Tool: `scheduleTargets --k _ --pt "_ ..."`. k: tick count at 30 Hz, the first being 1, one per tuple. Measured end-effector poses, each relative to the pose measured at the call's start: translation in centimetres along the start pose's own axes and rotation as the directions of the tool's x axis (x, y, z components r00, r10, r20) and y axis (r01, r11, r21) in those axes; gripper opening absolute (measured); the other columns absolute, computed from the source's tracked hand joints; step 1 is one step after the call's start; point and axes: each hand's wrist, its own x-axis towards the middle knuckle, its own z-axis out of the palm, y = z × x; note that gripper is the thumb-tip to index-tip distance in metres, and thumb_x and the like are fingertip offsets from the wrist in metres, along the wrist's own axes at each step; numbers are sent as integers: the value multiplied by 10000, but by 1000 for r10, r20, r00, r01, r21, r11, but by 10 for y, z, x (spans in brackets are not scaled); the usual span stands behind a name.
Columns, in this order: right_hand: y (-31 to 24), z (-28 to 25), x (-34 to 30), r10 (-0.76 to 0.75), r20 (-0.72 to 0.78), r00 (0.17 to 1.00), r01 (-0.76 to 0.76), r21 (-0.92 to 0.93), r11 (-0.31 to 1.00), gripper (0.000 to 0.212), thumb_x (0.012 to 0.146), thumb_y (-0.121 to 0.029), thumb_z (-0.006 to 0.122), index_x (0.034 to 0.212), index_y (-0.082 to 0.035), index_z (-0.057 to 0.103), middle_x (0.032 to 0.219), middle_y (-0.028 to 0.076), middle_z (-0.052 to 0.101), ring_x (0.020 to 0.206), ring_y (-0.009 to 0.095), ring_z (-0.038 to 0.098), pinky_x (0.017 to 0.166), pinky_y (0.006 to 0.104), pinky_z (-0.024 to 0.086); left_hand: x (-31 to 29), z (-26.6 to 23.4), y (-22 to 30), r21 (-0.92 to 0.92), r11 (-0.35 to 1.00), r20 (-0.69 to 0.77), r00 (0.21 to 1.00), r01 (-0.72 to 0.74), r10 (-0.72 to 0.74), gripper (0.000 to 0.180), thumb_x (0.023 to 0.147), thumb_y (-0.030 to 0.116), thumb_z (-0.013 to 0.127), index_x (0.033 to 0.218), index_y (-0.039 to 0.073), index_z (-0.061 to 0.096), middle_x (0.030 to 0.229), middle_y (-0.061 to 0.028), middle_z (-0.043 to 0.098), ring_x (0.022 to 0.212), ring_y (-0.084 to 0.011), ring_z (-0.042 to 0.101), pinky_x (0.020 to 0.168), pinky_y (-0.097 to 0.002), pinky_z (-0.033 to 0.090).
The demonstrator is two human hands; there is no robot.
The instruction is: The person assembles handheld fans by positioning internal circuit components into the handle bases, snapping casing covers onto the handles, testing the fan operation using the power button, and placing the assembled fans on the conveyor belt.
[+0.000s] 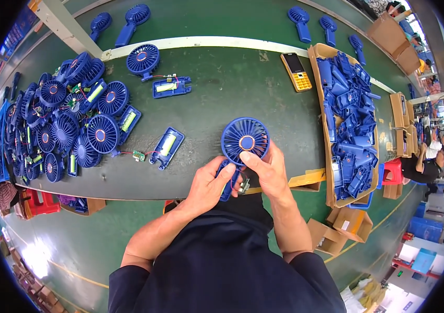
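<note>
Just over the near edge of the table, I hold a blue handheld fan (245,130) with its round grille facing up. My right hand (273,175) is closed on the fan head, thumb on the lower rim. My left hand (203,183) grips the blue handle casing (226,190) below it. A small circuit board (244,184) hangs between the hands; the fingers partly hide its wires. Left of my hands lies an open handle half (167,148) with a yellow-green battery, wired to a small green board (138,156) and a fan head (103,134).
A pile of blue fans (65,130) covers the table's left side. Farther back lie another wired fan head (143,59) and its handle half (172,87). At right, a yellow mobile phone (296,72) lies beside a cardboard box (330,180) of blue casings. Several finished-looking fans (300,23) lie beyond the white rail.
</note>
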Motion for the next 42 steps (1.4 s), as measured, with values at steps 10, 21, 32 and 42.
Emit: scheduleTargets --k 10,21,32,42 --pt "22 6 2 -81 90 993 85 -41 996 489 908 -221 772 1254 32 538 965 93 687 678 116 654 604 290 556 -16 -12 -11 -25 1000 -81 997 -7 5 353 1114 314 438 1146 -12 570 790 -105 652 606 -172 632 573 -306 555" --pt "8 -16 -19 -81 45 996 90 -227 970 562 853 -367 800 1169 47 589 903 81 686 774 130 628 677 310 514 -6 -16 -14 82 996 109 993 28 -36 335 1085 277 512 1120 -44 603 856 -131 706 702 -208 690 672 -335 593" --pt "5 -21 -29 -83 57 995 96 -280 955 707 838 -418 797 1287 69 551 993 130 705 843 173 652 721 333 526 -7 -15 -4 87 993 198 976 80 -96 300 1034 176 591 1087 -112 655 963 -188 738 814 -253 720 795 -372 593" --pt "8 -19 -31 -38 36 999 47 -302 952 678 858 -412 791 1275 67 554 971 118 699 808 160 639 695 331 520 -11 -12 -10 97 992 156 984 75 -90 338 1040 217 581 1057 -115 641 910 -195 728 767 -266 710 749 -379 596"
